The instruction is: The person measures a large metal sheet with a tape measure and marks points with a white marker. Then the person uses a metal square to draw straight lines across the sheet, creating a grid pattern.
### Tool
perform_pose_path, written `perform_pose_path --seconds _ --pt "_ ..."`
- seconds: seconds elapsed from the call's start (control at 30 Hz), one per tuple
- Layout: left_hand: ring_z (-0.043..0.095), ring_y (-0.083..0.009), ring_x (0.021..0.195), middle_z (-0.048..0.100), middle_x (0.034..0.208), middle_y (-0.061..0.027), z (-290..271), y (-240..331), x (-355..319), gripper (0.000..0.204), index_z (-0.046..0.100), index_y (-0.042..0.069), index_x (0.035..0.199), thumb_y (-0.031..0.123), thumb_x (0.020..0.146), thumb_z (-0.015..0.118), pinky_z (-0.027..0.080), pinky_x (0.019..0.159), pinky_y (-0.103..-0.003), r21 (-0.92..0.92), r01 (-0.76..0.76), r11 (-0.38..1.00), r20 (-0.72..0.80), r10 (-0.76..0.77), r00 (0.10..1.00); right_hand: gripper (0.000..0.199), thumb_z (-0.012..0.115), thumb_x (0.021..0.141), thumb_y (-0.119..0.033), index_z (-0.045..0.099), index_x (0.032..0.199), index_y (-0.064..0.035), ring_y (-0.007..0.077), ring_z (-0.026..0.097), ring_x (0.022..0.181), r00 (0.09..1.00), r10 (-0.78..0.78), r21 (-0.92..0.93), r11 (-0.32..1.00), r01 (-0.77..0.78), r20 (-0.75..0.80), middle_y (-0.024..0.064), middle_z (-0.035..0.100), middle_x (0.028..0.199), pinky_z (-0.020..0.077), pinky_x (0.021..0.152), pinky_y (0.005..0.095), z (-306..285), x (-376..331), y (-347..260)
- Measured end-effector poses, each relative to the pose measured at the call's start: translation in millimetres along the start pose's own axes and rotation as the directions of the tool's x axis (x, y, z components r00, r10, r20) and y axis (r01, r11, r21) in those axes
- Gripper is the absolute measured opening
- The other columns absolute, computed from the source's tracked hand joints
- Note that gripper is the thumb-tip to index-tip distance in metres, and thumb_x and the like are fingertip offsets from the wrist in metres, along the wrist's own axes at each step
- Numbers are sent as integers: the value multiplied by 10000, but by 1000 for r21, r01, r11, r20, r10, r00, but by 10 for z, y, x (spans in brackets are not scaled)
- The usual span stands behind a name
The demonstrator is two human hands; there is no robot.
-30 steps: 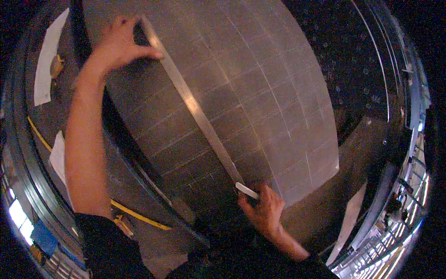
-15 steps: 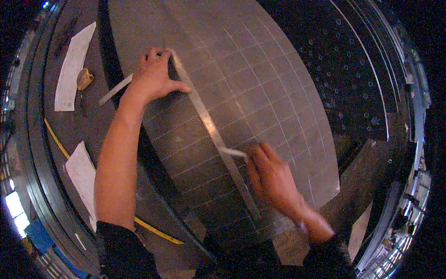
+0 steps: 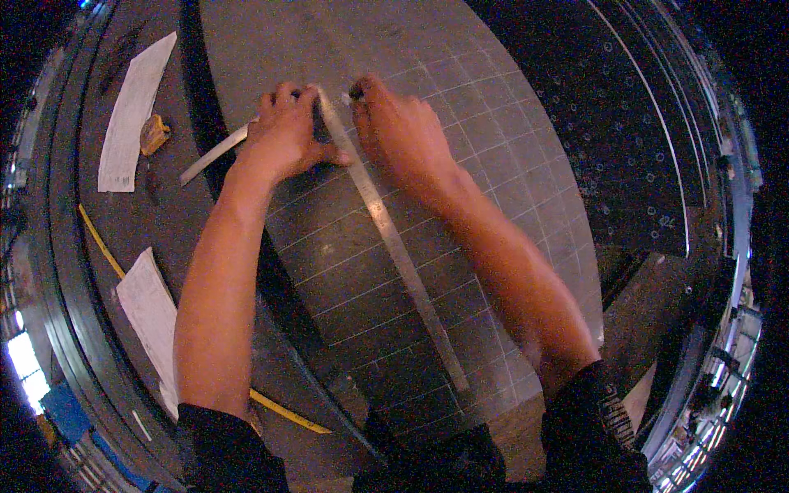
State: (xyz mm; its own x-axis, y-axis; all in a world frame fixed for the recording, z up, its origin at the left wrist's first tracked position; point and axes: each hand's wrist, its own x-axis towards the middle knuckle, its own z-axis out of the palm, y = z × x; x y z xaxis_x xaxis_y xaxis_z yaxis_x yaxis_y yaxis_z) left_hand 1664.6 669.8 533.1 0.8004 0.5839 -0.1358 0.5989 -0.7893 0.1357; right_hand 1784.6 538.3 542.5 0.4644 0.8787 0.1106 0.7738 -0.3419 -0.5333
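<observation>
A large grey, curved-edged sheet lies before me, scored with a grid of thin pale lines. Across it rests an L-shaped steel square, its long blade running from upper middle toward the lower right. My left hand grips the square near its corner, thumb against the long blade and fingers at the far end. The short blade sticks out left beneath that hand. Just right of the corner, my right hand is closed around a white marking stick, of which only the tip shows, close to the long blade's top.
On the left lie a yellow tape measure, a white paper and another paper. A yellow strip runs below my left forearm. At the right is a dark sheet bearing small circles and pale lines.
My right hand has moved far up along the square's long blade with the white stick, from the lower middle to beside the corner. My left hand keeps its hold on the square.
</observation>
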Motion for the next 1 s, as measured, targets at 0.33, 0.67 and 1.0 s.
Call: perform_pose_path --seconds 0.33,0.67,1.0 --pt "362 -440 1356 383 1475 -204 167 -148 137 1144 416 63 1428 611 528 863 375 1080 -574 39 -87 995 16 87 996 239 587 901 -208 590 1082 -52 445 664 770 979 -203 -66 977 201 -17 213 687 831 532 684 540 355 264 174" --pt "333 -488 1366 318 1508 -259 313 -541 165 1200 385 60 1466 638 523 849 328 1125 -540 77 -51 996 -12 52 999 248 583 900 -180 530 1116 -69 436 653 677 959 -69 -26 997 79 274 212 659 738 526 597 530 140 -945 -115" --pt "309 -431 1409 317 1527 -240 300 -658 298 1145 391 44 1462 680 598 792 303 1149 -517 159 -48 986 33 43 999 380 589 875 -97 537 1238 1 384 678 696 570 122 -100 993 -70 813 190 671 831 556 595 453 -847 -2340 -321"
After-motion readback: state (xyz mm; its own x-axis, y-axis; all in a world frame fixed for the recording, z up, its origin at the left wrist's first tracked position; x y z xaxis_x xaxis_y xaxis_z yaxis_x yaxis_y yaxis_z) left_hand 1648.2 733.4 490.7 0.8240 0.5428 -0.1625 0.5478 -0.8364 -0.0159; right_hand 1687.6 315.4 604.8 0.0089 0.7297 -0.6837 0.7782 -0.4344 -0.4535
